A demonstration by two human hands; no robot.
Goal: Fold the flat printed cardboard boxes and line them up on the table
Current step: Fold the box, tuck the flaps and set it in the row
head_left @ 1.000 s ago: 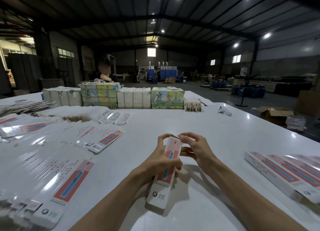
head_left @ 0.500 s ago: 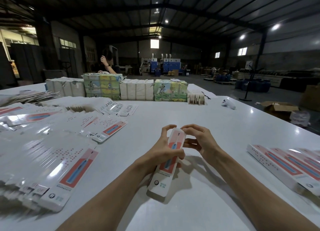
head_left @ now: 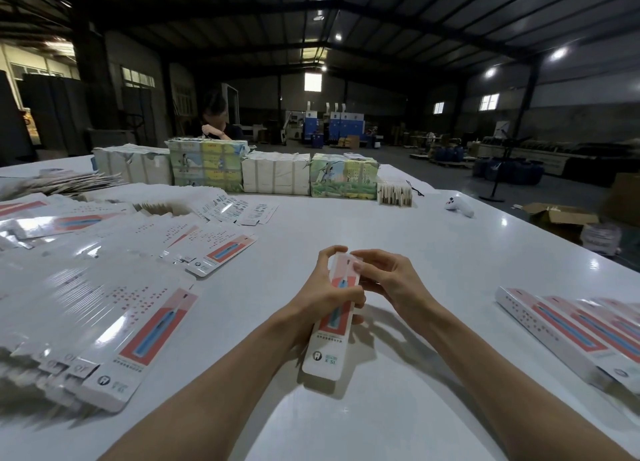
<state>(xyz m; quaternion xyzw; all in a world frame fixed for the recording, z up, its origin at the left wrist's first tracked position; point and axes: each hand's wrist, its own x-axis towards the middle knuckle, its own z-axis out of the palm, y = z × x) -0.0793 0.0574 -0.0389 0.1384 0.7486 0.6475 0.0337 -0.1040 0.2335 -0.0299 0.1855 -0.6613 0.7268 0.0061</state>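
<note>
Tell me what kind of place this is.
Probably a packing workshop inside a warehouse: flat printed boxes spread over the white table, bundled stacks line its far edge, and a steel roof spans the open floor.

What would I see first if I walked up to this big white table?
Probably the two hands in the middle: the left hand grips a long printed box around its middle, while the right hand pinches its top end. Next comes the big shiny spread of flat boxes covering the left side of the table, and the neat row of folded boxes at the right edge.
</note>
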